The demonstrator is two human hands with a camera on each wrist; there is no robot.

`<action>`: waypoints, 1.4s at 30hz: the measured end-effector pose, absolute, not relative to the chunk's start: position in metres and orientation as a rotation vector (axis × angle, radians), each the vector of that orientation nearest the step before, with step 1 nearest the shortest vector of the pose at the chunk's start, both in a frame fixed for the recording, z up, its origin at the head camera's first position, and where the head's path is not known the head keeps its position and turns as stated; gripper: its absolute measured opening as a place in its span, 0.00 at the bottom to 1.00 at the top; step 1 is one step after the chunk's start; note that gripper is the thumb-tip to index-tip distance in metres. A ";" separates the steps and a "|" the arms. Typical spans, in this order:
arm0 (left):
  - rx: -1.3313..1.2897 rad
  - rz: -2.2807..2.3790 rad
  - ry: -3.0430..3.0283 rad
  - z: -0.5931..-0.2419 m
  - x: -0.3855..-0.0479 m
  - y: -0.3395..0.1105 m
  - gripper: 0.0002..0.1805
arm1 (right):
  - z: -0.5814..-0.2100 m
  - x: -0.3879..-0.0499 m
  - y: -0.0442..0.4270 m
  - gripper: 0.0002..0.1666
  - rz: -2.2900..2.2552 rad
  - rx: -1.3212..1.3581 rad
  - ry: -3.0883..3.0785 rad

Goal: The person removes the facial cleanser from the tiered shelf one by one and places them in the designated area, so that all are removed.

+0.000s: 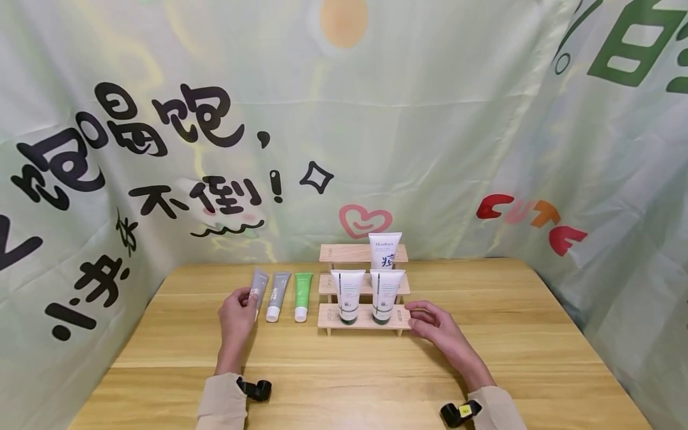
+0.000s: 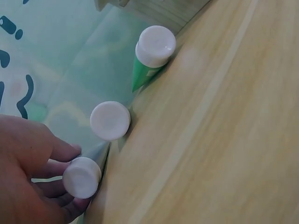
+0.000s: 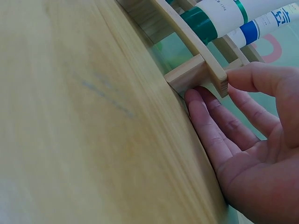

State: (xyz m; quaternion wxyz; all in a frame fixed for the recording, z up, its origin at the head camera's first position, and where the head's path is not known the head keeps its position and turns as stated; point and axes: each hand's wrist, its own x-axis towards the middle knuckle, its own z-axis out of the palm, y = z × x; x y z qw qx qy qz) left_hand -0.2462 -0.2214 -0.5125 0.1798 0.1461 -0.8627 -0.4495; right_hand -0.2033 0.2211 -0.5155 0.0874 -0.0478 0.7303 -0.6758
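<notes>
Left hand [image 1: 237,312]: its grip is closed around the leftmost grey tube [image 1: 260,282] on the bench [image 1: 344,376].
Beside it: a second grey tube [image 1: 278,292], then a green tube [image 1: 303,291].
Right hand [image 1: 439,327]: touches the lowest step's right end; cannot tell if it grips.
Wooden shelf [image 1: 326,316]: holds three white tubes [image 1: 349,291].

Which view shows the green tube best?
The head view: it shows the whole green tube, nothing covering it. The left wrist view shows mainly its white cap and some green. Right wrist shows none of it.
</notes>
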 end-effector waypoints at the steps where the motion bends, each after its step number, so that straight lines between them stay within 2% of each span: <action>1: 0.418 -1.263 -2.438 -0.512 -0.246 -0.221 0.16 | -0.515 -0.203 0.221 0.28 -2.010 -0.139 2.180; 11: 0.411 -1.246 -2.425 -0.512 -0.248 -0.223 0.14 | -0.515 -0.202 0.223 0.28 -2.027 -0.146 2.171; 17: 0.370 -1.335 -2.403 -0.507 -0.247 -0.223 0.17 | -0.516 -0.202 0.223 0.28 -2.020 -0.137 2.166; 35: -0.058 -1.752 -2.127 -0.442 -0.231 -0.179 0.13 | -0.515 -0.201 0.224 0.28 -2.038 -0.127 2.171; 42: -0.151 -1.818 -2.138 -0.426 -0.220 -0.161 0.13 | -0.514 -0.203 0.220 0.28 -2.018 -0.130 2.181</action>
